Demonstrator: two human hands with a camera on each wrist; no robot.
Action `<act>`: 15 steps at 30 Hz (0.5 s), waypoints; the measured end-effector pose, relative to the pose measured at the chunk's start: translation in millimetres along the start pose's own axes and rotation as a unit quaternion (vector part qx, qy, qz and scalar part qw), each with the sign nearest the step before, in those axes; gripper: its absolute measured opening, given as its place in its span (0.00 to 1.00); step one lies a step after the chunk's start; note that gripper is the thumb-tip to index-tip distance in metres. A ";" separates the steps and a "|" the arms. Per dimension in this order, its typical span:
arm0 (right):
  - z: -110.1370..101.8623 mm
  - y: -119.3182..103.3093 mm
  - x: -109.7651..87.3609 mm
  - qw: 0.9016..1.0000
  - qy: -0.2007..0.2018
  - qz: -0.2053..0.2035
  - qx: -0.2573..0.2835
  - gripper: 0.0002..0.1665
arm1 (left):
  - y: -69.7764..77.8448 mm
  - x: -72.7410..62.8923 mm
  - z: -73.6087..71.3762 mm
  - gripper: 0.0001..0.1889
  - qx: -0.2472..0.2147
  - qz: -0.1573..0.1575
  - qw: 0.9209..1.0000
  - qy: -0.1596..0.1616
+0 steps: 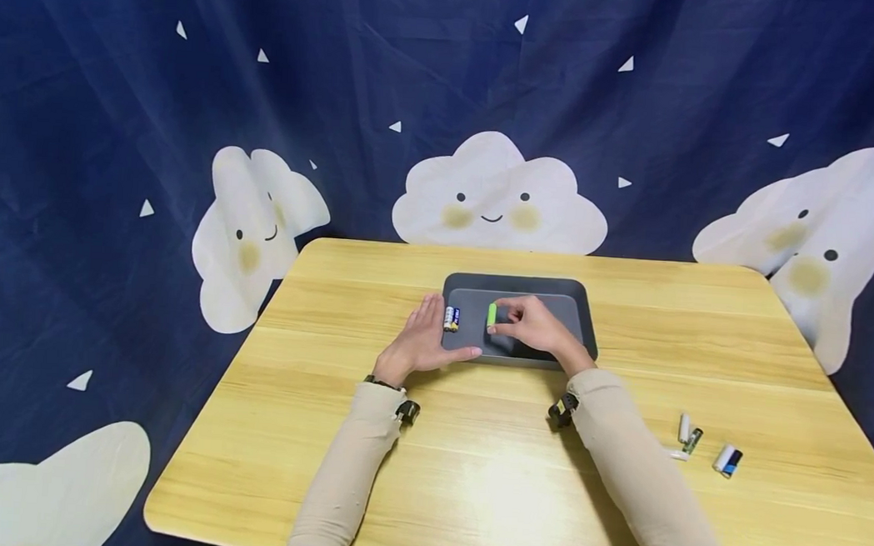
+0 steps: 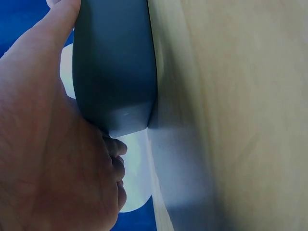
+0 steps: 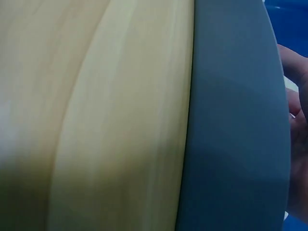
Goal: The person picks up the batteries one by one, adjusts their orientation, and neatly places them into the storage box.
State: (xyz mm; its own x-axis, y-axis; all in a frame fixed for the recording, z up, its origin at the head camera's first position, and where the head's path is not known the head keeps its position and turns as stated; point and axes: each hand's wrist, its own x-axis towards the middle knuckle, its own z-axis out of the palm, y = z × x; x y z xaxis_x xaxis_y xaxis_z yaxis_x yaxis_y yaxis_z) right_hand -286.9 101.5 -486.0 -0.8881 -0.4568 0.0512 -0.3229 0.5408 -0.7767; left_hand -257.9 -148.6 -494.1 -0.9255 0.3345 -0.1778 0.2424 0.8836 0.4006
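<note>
A dark grey rectangular tray (image 1: 511,284) lies on the table. My left hand (image 1: 425,339) rests against its left end, fingers straight along the side and thumb stretched over the front rim. Up close in the left wrist view, the palm stands beside the tray's outer wall (image 2: 115,62). Between thumb and fingers, my right hand (image 1: 537,325) pinches a bright green battery (image 1: 492,315), held upright over the tray. Two batteries (image 1: 452,319), one whitish and one blue and yellow, sit side by side at the tray's left end. In the right wrist view, the tray wall (image 3: 236,120) partly hides the right hand (image 3: 297,144).
Several loose batteries lie on the right of the wooden table (image 1: 313,340): a white one (image 1: 685,427), a dark green one (image 1: 693,441), and a white and blue pair (image 1: 728,460). A dark blue curtain (image 1: 449,73) with cloud prints hangs behind the table.
</note>
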 end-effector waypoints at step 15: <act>20.9 -4.5 18.5 0.999 -0.021 0.028 -0.002 0.35 | -0.7 0.4 -0.5 0.69 -0.005 0.013 1.000 0.010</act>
State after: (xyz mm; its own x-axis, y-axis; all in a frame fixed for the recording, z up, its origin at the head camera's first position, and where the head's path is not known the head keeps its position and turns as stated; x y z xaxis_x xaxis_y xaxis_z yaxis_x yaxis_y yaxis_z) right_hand -295.1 75.8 -494.6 -0.8902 -0.4551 -0.0200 -0.2738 0.5696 -0.7750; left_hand -258.6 -149.2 -494.0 -0.9245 0.3506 -0.1495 0.2637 0.8715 0.4135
